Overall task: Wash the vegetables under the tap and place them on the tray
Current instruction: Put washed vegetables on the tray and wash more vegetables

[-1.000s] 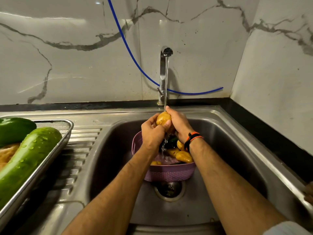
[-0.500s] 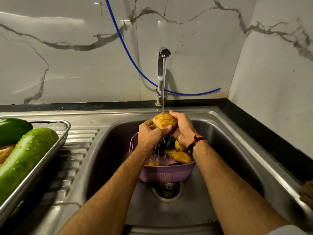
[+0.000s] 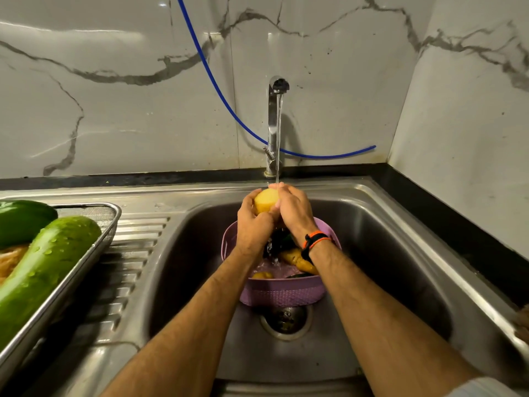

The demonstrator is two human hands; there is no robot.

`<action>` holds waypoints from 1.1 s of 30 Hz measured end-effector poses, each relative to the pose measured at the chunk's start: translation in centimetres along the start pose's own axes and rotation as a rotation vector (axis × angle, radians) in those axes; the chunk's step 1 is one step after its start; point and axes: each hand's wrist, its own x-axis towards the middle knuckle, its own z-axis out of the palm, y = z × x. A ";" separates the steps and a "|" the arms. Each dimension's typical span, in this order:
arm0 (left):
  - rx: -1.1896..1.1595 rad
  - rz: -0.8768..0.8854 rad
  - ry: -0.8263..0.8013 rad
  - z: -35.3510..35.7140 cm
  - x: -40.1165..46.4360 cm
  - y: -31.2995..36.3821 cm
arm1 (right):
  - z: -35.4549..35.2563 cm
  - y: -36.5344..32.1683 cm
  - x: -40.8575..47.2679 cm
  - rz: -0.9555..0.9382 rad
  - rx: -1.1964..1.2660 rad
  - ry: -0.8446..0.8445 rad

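Potato: round yellow-skinned potato (image 3: 265, 200), held up under the running stream, above the basket, at 12 o'clock of the basin.
Left hand: left hand (image 3: 253, 224) curled round the potato's left and lower side, fingers wrapped on it.
Right hand: right hand (image 3: 292, 210) curled over the potato's right side, gripping it; black and orange band (image 3: 315, 240) on the wrist.
Tap: upright chrome tap (image 3: 274, 124) at 12 o'clock on the sink's back edge, water falling onto the hands and potato.
Basket: lilac woven-pattern plastic basket (image 3: 282, 292) standing in the basin over the drain, directly below the hands.
Basket contents: further yellow potatoes (image 3: 299, 260) and a dark green item, partly hidden by the wrists; kind of the dark item cannot be told.
Sink: stainless steel sink (image 3: 400, 239) with round drain (image 3: 284, 320) at 6 o'clock of the basket; ribbed drainboard (image 3: 126, 253) at 9 o'clock.
Tray: steel mesh-edged tray (image 3: 110, 222) on the drainboard, far 9 o'clock, well apart from the hands.
Tray contents: long wet pale-green cucumber (image 3: 43, 267), a darker green vegetable (image 3: 23, 219) behind it, an orange-brown item beneath, mostly hidden.
Wall: white marble-veined tiles; thin blue hose (image 3: 217, 90) drooping across behind the tap.
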 end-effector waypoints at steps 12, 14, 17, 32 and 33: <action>-0.365 -0.122 0.022 1.2 -0.5 0.9 | 1.1 -0.4 -0.1 0.112 0.253 0.087; -0.422 -0.155 0.047 0.7 -0.6 1.0 | 1.5 -1.0 -0.1 0.127 0.210 0.048; -0.408 -0.155 0.018 0.1 -0.7 1.2 | 0.8 -1.4 0.4 0.207 0.206 -0.040; -0.506 -0.213 0.127 1.5 -1.3 2.0 | 1.4 -0.6 -0.5 0.010 0.140 0.122; -0.498 -0.223 0.134 1.6 -1.3 1.8 | 1.7 -0.8 -0.7 0.011 0.091 0.164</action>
